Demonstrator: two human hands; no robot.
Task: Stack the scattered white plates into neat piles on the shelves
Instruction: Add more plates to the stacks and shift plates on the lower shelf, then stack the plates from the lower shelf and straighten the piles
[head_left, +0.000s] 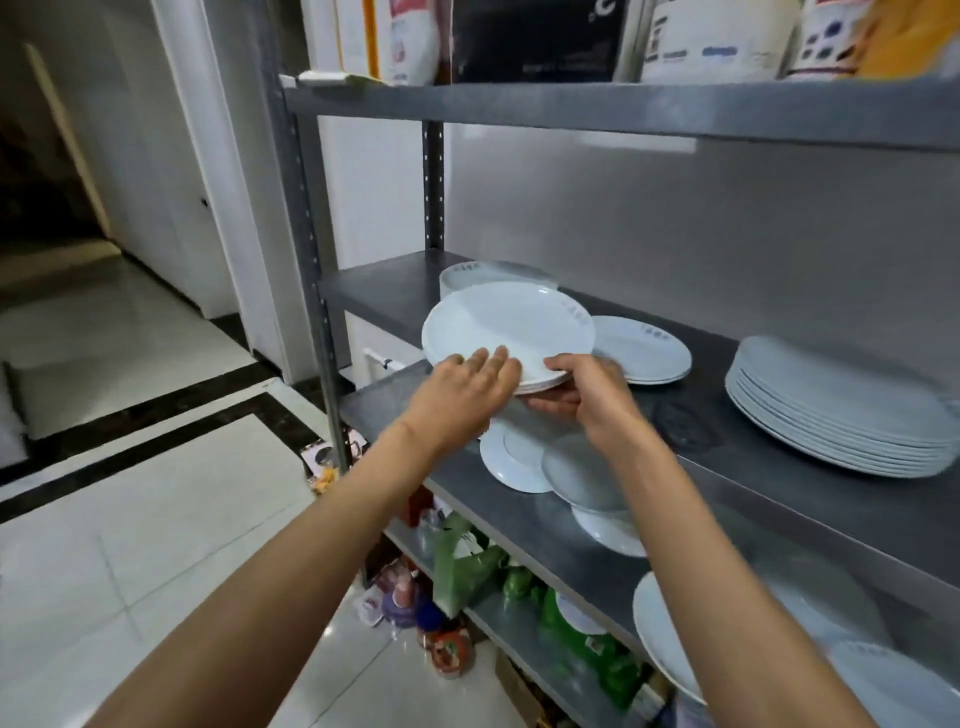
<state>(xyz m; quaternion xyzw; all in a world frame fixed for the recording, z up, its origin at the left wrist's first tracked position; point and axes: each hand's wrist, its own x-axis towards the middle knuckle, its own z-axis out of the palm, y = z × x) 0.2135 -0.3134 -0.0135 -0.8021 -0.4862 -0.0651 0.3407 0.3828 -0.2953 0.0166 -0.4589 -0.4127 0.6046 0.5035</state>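
At frame centre, a small stack of white plates (508, 332) is held above the grey metal shelf (779, 467). The right hand (582, 392) grips its near edge, fingers curled underneath; the left hand (462, 395) lies with straight fingers against the rim. At right, a tall plate pile (841, 410) sits on the shelf; loose plates (519, 462) lie below the hands.

Bright, even indoor light with soft blur at the edges.
We see a pale sheen on the floor (156, 571) tiles and a white glare streak along the steel wall (675, 218) behind the shelf (779, 467); the doorway (47, 171) at far left is dark. Shadows fall softly under the plates (506, 327). Uprights bow with wide-angle distortion (strongest at the corners), and the nearest plates lower right smear out of focus.
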